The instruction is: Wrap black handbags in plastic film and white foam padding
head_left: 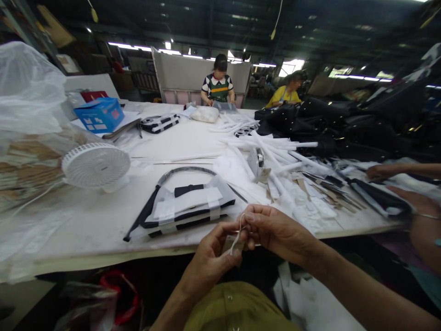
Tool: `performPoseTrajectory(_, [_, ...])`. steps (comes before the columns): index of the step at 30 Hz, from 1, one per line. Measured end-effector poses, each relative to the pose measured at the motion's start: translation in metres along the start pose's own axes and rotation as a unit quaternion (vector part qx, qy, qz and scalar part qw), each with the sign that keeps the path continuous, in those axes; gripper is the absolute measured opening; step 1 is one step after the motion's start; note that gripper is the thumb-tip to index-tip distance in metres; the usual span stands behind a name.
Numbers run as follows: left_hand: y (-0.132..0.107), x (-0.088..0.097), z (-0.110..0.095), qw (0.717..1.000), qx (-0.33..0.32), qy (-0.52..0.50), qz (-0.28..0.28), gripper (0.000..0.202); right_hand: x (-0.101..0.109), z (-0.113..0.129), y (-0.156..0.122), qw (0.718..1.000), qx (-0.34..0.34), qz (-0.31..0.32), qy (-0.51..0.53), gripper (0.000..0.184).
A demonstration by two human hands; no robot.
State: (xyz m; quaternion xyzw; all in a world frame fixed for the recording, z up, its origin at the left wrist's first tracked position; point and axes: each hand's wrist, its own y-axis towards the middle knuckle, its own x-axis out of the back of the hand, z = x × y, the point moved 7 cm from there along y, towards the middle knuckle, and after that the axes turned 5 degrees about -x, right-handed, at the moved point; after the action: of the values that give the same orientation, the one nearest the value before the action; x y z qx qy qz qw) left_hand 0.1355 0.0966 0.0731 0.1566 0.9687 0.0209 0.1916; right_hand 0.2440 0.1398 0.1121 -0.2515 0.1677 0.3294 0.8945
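Note:
Just off the table's front edge, both hands are close together. My left hand [216, 253] is closed on a small pale tag [229, 243] with a white string [239, 233] attached, partly hidden by the fingers. The upper end of that string is pinched between the thumb and fingers of my right hand [275, 230]. Beyond them lies a black-and-white handbag [193, 209], wrapped partly in white sheet and clear film, its dark strap [144, 211] looping to the left and back.
A white fan [95, 165] and a blue box [99, 115] stand at left on the white table [103, 220]. White rolls [275, 151], paper scraps and a tape dispenser [256, 161] lie to the right. Black bags [330, 124] are piled behind. A co-worker's hands [382, 171] are at right.

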Motion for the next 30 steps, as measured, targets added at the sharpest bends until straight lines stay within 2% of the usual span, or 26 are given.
performPoseTrajectory(3, [0.001, 0.008, 0.014, 0.998, 0.04, -0.028, -0.027, 0.031, 0.004, -0.001, 0.004, 1.0, -0.011, -0.003, 0.004, 0.028])
performPoseTrajectory(6, [0.001, 0.015, 0.019, 0.997, 0.048, -0.043, -0.042, 0.034, 0.008, 0.0, 0.007, 1.0, -0.016, -0.003, 0.008, 0.027])
performPoseTrajectory(12, [-0.002, 0.024, 0.013, 0.987, 0.079, -0.095, -0.103, 0.033, 0.012, 0.001, 0.012, 1.0, -0.025, 0.015, 0.005, 0.024])
performPoseTrajectory(15, [-0.002, 0.027, 0.01, 0.981, 0.072, -0.143, -0.114, 0.03, 0.008, -0.002, 0.011, 0.995, -0.051, 0.041, -0.08, 0.029])
performPoseTrajectory(18, [-0.002, 0.032, 0.009, 0.975, 0.052, -0.177, -0.121, 0.028, 0.004, -0.001, 0.008, 0.972, -0.06, 0.043, -0.225, 0.026])
performPoseTrajectory(22, [-0.004, 0.035, 0.008, 0.971, 0.041, -0.207, -0.114, 0.028, 0.002, 0.001, 0.011, 0.915, -0.039, -0.006, -0.402, 0.018])
performPoseTrajectory(26, [-0.008, 0.036, 0.003, 0.97, 0.04, -0.218, -0.098, 0.029, 0.0, 0.004, 0.018, 0.883, 0.026, -0.043, -0.467, 0.009])
performPoseTrajectory(30, [-0.015, 0.046, 0.002, 0.965, 0.027, -0.242, -0.092, 0.028, -0.007, 0.014, 0.017, 0.868, 0.096, -0.025, -0.487, 0.01])
